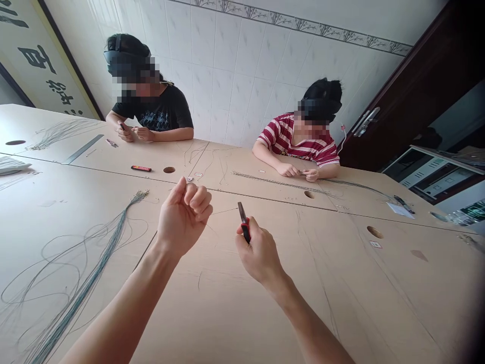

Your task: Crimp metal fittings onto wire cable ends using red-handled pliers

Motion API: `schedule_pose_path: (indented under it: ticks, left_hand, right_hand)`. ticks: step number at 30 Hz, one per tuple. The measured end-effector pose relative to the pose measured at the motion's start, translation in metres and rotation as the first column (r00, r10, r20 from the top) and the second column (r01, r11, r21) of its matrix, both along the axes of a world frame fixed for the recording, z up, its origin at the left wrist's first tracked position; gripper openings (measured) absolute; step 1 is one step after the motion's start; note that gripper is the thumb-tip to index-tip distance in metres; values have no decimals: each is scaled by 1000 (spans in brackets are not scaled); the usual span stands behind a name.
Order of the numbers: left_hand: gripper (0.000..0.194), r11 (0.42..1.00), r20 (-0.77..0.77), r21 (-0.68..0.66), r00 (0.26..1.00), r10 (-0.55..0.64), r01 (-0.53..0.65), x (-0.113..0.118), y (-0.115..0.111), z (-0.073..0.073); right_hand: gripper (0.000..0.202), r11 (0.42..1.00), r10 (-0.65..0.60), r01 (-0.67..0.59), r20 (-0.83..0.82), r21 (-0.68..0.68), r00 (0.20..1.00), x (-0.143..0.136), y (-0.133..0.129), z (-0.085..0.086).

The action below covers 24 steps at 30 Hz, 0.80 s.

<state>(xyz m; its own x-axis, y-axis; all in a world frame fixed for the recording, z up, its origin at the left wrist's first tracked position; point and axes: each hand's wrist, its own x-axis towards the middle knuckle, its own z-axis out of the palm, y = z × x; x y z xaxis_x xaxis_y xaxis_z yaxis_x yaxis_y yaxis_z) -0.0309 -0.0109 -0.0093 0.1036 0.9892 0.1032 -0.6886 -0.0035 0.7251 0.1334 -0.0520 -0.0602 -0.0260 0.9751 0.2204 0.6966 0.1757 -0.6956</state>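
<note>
Left hand [185, 217]: raised above the table [242, 308], fingers curled into a loose fist, thumb drawn up by the index finger; whether anything is pinched inside cannot be told.
Right hand [261, 250]: wrapped round the red-and-black handle of the pliers [243, 218], metal tip pointing up and away from the wearer.
Thin strand [225, 210]: a faint line between the left hand and the pliers — whether either holds it, or it lies on the wood, is unclear.
Cord bundle [113, 237]: on the table, left of the left forearm, gathered at its tipped far end, with several loops straying.
State of the work: apparently under way; the cords are gathered and the pliers are in hand, but finished and unfinished cords look alike, so what is left cannot be judged.
Count, hands and tool: two hands of the wearer, one pair of pliers held.
Count, cords: one bundle near the wearer; single cords too many and fine to number.
Count, co-workers: two opposite — one in a black shirt [164, 111], one in a striped shirt [291, 134].
Count, table holes: five visible, one beside the red-and-black stick [141, 168].
Count, ruler: one flat metal strip [83, 148], far left.
</note>
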Motion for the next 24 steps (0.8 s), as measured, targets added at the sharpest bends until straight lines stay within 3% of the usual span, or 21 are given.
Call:
schedule_pose_path:
  ticks: [2,3,5,8,10,13,18,21,24]
  left_hand:
    - [47,997,-290,65,955,55,-38,-4,-2,-3]
    - [45,994,-455,98,886,90,-51,-5,-4,-5]
    - [45,989,-726,147,676,124,-23,-3,-8,-8]
    - [48,981,-910,161,400,104,111,4,-15,-13]
    - [48,967,-942,206,297,155,148,10,-17,-16]
    - [53,954,-926,277,296,232,116,14,-16,-21]
    - [44,971,-922,167,375,92,171,10,-15,-24]
    - [36,970,-919,178,380,103,168,10,-17,-25]
    - [45,963,-898,205,426,115,172,12,-19,-27]
  right_hand:
    - [6,1000,-7,7,0,-2,1000,2,1,0]
    - [6,1000,-13,13,2,-1,1000,3,1,1]
    - [6,1000,-23,23,13,1,1000,4,2,3]
    - [5,1000,-28,27,32,8,999,4,2,5]
    - [6,1000,-25,24,50,20,998,4,2,6]
    - [9,999,-14,10,84,40,996,4,1,7]
    - [10,998,-32,24,130,63,991,7,0,5]
    - [9,997,-42,32,143,68,989,8,0,4]
    - [9,997,-37,27,134,74,990,9,0,4]
